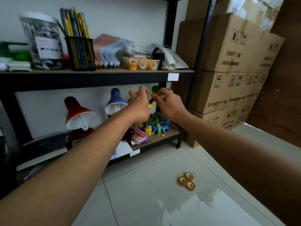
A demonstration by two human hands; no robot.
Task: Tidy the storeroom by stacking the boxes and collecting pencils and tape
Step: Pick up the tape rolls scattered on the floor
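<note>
I am watching pencils (76, 30) standing in the mesh cup (80, 53) on the upper shelf; my left hand (140, 103) is hanging released, my right hand (166, 101) pinching something small; three light, slippery tape rolls (187, 181) are lying on the floor, best pinched through their cores

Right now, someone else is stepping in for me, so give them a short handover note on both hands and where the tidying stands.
Left hand: raised at the lower shelf, fingers spread; whether it holds anything is unclear.
Right hand: beside it, pinching a thin dark item, too blurred to identify.
Pencils: upright in the black mesh holder on the upper shelf.
Tape: several rolls in a tray up there.
Boxes: stacked right of the shelving.
Left: three tape rolls on the floor.
</note>
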